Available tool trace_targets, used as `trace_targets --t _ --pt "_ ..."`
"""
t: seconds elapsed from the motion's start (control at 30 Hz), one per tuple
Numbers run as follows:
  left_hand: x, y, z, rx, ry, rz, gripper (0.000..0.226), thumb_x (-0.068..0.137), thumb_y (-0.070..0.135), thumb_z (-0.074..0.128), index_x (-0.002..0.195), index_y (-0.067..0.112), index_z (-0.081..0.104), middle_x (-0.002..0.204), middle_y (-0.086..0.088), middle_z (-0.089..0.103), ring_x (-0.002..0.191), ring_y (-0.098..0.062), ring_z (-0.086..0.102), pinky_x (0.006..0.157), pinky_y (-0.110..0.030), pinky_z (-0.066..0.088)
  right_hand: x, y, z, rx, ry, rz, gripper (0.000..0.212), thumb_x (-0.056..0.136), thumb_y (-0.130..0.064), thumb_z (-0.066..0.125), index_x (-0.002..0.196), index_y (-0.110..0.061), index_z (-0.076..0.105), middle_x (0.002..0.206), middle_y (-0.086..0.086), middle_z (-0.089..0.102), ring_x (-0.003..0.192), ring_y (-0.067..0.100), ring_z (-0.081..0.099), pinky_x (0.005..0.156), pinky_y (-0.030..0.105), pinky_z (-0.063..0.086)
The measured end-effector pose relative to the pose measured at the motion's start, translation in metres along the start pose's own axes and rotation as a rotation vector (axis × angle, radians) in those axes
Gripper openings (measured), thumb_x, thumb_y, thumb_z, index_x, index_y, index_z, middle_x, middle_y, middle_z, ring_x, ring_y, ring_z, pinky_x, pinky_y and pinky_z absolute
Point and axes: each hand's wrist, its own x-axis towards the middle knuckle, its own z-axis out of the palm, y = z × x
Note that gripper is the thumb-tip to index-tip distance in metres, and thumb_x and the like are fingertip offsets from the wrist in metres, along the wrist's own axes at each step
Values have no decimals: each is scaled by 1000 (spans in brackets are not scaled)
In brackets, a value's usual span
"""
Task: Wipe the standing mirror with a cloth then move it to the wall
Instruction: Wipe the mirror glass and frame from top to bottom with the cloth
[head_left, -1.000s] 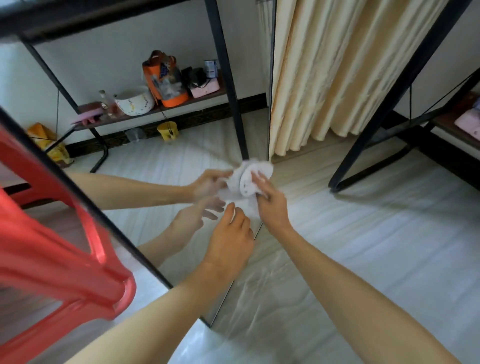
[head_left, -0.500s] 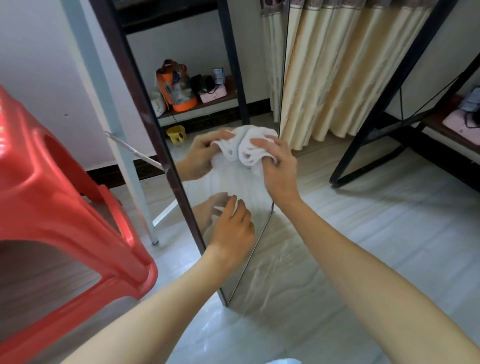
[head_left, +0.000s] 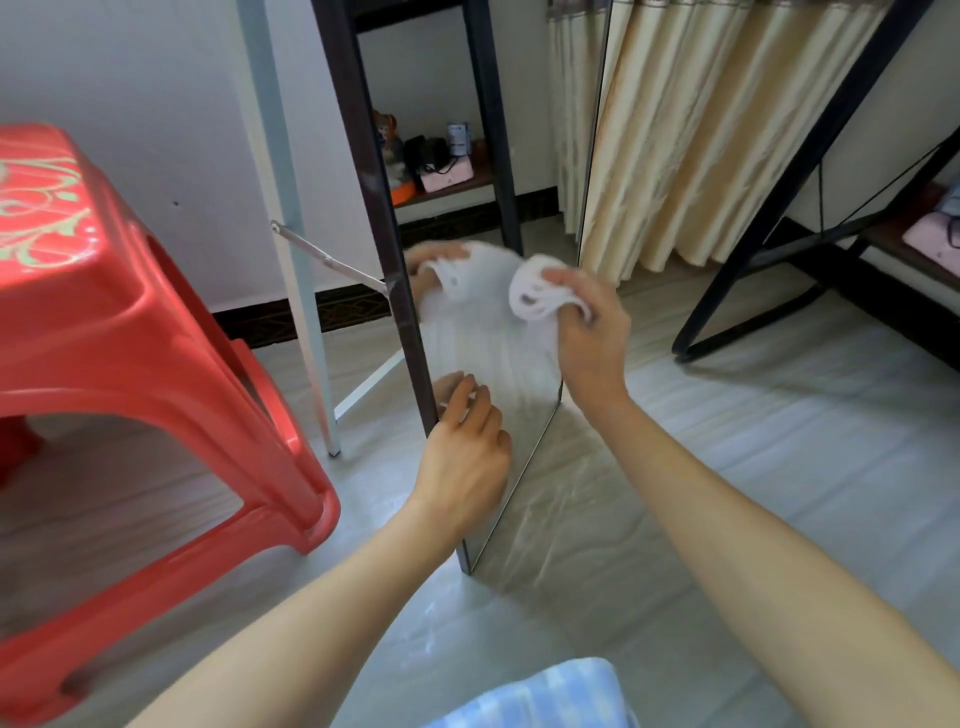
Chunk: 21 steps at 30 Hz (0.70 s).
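The standing mirror (head_left: 485, 364) with a dark frame stands on the floor in the middle of the view, its glass turned to the right. My left hand (head_left: 465, 457) holds the mirror's lower left frame edge, fingers on the glass. My right hand (head_left: 587, 332) grips a crumpled white cloth (head_left: 537, 293) and holds it against the glass near the right edge. Both hands and the cloth show again as reflections in the glass.
A red plastic stool (head_left: 119, 374) stands close on the left. The mirror's white back support (head_left: 306, 249) is behind it by the white wall. Beige curtains (head_left: 701, 130) hang behind. A black rack leg (head_left: 779, 208) crosses the floor at right.
The view has swung so the mirror stands more upright and narrower in frame. My right hand with the cloth has moved right across the glass. My left hand stays on the lower frame.
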Motion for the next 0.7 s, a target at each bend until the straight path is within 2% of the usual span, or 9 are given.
trace_targets --t 0.1,0.2,0.3,0.37,0.43,0.5,0.6,0.7 --pt "-3 -1 -4 -29 35 -43 22 64 0 42 47 2 56 59 -16 56 84 -38 62 97 -52 32 6 -28 7 91 42 -145 38 81 11 42 107 -4 66 110 13 52 103 15 51 89 3 38" --pt "-10 -3 -6 -16 37 -59 21 65 5 43 51 4 59 66 -16 59 92 -37 62 101 -52 29 -21 -11 18 -37 -142 -205 38 79 9 43 107 -3 66 115 17 52 107 16 46 88 -2 35" --pt "-20 -6 -6 6 72 -23 24 68 7 41 53 6 60 73 -15 62 96 -35 62 104 -50 27 -57 30 11 -178 -325 6 39 77 13 43 101 -2 69 115 19 57 105 18 52 85 5 40" --pt "-28 -9 -8 20 103 -7 27 71 5 39 54 6 59 78 -16 64 100 -34 62 106 -50 24 -65 43 1 -218 -389 129 35 79 16 45 98 -1 70 110 19 61 104 26 57 77 0 38" --pt "-36 -11 -10 47 132 5 28 73 4 37 55 6 58 84 -16 65 106 -34 60 108 -49 19 -58 39 -5 -228 -351 163 34 79 16 45 96 0 70 106 20 61 98 26 58 71 -5 35" --pt "-40 -15 -13 77 149 0 27 74 3 38 58 6 60 95 -17 66 113 -34 56 110 -48 17 -41 19 -4 -202 -272 106 35 79 16 44 94 -1 70 100 16 59 93 21 54 70 -5 34" --pt "-38 -24 -19 101 200 -31 26 75 6 39 70 7 65 116 -16 63 126 -33 41 111 -50 13 -12 -26 3 -69 -107 -45 36 81 13 43 98 -6 69 102 9 54 97 18 52 79 -3 36" --pt "-28 -39 -32 140 269 -64 26 73 6 44 83 8 67 127 -15 58 130 -32 34 110 -52 14 6 -68 16 92 -34 -164 37 81 8 42 102 -7 68 106 3 50 98 10 50 86 3 39"
